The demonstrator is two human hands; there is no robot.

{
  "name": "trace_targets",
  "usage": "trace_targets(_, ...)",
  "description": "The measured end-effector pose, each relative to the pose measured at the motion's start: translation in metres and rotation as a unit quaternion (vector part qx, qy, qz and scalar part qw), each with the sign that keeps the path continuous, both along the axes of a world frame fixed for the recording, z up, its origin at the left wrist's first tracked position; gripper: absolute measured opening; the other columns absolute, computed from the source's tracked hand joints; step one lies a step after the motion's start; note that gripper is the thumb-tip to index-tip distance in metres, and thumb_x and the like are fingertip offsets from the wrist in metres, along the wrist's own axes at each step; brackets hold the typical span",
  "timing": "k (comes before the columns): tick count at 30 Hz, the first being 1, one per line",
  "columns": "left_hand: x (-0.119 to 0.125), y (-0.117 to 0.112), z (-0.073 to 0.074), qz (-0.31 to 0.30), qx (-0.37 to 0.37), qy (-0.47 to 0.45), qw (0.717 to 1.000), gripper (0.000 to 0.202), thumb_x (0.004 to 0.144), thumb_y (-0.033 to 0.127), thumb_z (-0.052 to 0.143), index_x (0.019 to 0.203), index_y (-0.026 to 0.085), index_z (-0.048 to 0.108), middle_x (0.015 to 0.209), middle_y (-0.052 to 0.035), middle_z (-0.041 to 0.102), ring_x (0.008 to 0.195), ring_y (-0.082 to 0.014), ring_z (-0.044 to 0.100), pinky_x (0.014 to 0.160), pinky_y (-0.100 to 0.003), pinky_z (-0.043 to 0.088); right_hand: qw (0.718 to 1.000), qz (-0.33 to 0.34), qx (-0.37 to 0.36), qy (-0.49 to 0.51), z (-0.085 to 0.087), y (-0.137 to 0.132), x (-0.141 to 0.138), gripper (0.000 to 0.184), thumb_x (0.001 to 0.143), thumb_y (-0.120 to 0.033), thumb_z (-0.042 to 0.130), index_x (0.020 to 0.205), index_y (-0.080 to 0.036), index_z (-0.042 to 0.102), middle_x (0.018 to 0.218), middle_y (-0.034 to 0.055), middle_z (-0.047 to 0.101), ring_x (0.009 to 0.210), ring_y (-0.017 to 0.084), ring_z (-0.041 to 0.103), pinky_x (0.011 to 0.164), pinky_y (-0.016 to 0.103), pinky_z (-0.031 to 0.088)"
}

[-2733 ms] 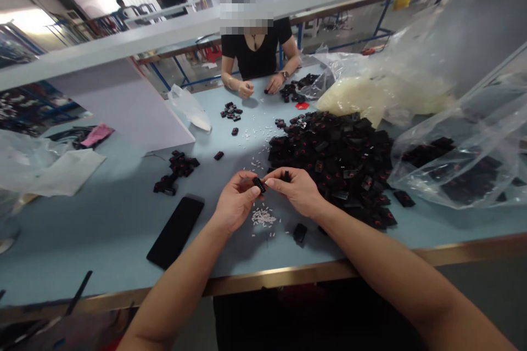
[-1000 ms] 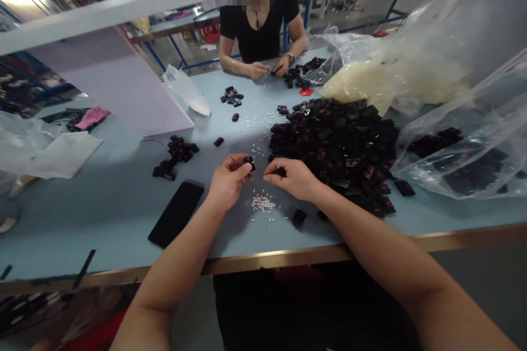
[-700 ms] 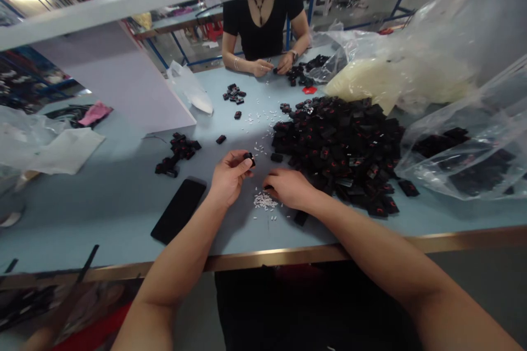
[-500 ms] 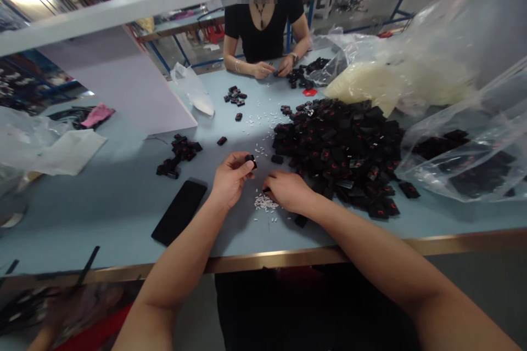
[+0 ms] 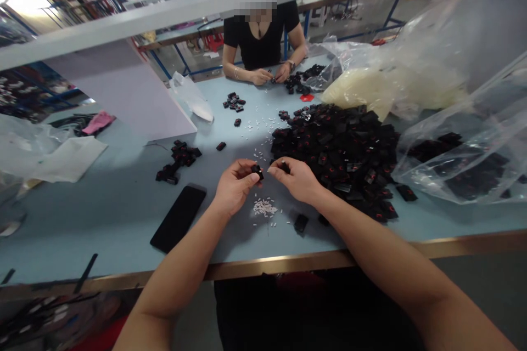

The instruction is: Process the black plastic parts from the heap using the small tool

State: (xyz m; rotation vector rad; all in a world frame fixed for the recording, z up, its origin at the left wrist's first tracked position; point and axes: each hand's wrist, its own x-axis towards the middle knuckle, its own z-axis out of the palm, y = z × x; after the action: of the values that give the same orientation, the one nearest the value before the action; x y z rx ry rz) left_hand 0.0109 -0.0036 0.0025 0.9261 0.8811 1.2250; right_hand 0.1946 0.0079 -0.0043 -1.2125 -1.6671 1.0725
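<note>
My left hand (image 5: 235,186) pinches a small black plastic part (image 5: 257,171) between thumb and fingers, a little above the table. Close on its right, my right hand (image 5: 294,180) is closed, fingertips pointing at that part but apart from it. A slim dark item (image 5: 285,166) shows among its fingers; a tiny pale spot is at the fingertips, too small to make out. Below both hands lies a pile of tiny white pegs (image 5: 264,207). A large heap of black parts (image 5: 333,148) with red marks spreads to the right of my right hand.
A black phone (image 5: 178,218) lies left of my left forearm. Small clusters of black parts (image 5: 181,154) sit farther left and back. Clear plastic bags (image 5: 465,148) stand at the right. Across the table, a person in black (image 5: 263,44) handles similar parts. A white panel (image 5: 132,88) stands upright.
My right hand has lifted from the white pegs and moved up and right, level with the part in my left hand. My left hand has shifted slightly right and down, still holding the black part.
</note>
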Motion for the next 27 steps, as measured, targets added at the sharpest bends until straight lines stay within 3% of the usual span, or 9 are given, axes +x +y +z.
trace_targets(5,0.002,-0.002,-0.006,-0.015,0.012,0.014,1.000,0.041,0.059,0.025,0.090,0.091,0.017,0.066,0.071,0.0009,0.067,0.063,-0.0132,0.063,0.059,-0.027,0.055,0.998,0.030,-0.012,0.058,0.001,-0.004,-0.002,0.027,0.084,-0.044,0.059,0.081,-0.018,0.064,0.072,0.0003,0.060,0.066,0.014,0.048,0.063,0.027,0.040)
trace_targets(18,-0.004,-0.002,-0.015,-0.023,0.043,0.081,0.995,0.038,0.065,0.025,0.087,0.095,0.019,0.065,0.075,0.0011,0.069,0.067,-0.0128,0.065,0.066,-0.026,0.053,0.999,0.030,0.004,0.035,0.000,-0.005,-0.002,0.024,0.083,-0.041,0.062,0.077,-0.018,0.066,0.072,0.0018,0.065,0.067,0.015,0.053,0.063,0.028,0.039)
trace_targets(23,-0.003,-0.003,-0.015,-0.029,0.044,0.071,0.996,0.038,0.065,0.024,0.087,0.095,0.019,0.065,0.074,0.0014,0.069,0.066,-0.0128,0.065,0.067,-0.026,0.054,0.993,0.048,-0.046,0.100,0.005,-0.006,-0.002,0.030,0.077,-0.047,0.070,0.073,-0.018,0.065,0.070,0.0016,0.065,0.065,0.015,0.052,0.062,0.028,0.039)
trace_targets(27,-0.001,-0.005,-0.014,-0.037,0.033,0.050,0.997,0.038,0.064,0.022,0.088,0.093,0.019,0.065,0.072,0.0017,0.070,0.065,-0.0128,0.066,0.066,-0.026,0.055,0.972,0.080,-0.121,0.183,0.007,-0.009,-0.004,0.039,0.069,-0.054,0.077,0.072,-0.018,0.062,0.066,-0.0001,0.062,0.059,0.012,0.048,0.057,0.027,0.035)
